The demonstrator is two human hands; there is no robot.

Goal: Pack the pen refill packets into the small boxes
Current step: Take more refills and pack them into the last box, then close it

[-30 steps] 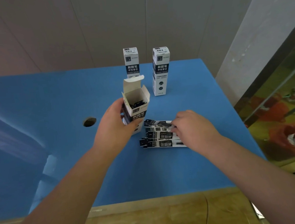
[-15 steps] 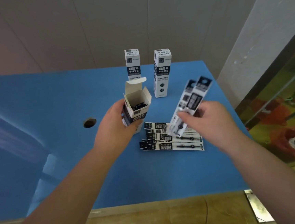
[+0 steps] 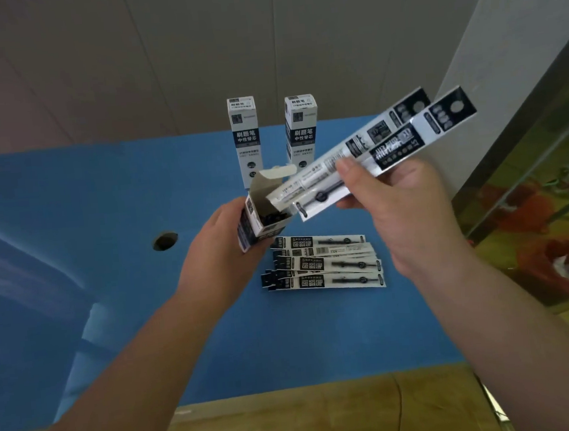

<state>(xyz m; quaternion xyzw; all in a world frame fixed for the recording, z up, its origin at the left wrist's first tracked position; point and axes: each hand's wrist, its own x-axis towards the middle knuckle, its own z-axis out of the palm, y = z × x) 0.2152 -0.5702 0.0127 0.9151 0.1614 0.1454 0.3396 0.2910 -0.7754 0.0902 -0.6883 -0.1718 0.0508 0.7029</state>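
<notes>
My left hand (image 3: 219, 252) grips a small open box (image 3: 259, 214), tilted to the right, its top flap up and dark packets visible inside. My right hand (image 3: 395, 205) pinches two long black-and-white refill packets (image 3: 373, 149) side by side; their lower ends sit at the box's mouth. Several more refill packets (image 3: 328, 263) lie stacked flat on the blue table (image 3: 103, 203) just below the box. Two closed boxes stand upright behind: one (image 3: 244, 136) on the left, another (image 3: 302, 128) on the right.
A dark round hole (image 3: 165, 241) sits in the tabletop left of my left hand. The table's wooden front edge (image 3: 292, 397) runs below my arms. A grey wall stands behind, and a slanted panel with a glass railing is at the right.
My right hand lifted two packets from the pile and swung them up and left until their ends reached the open box. My left hand tilted the box toward them.
</notes>
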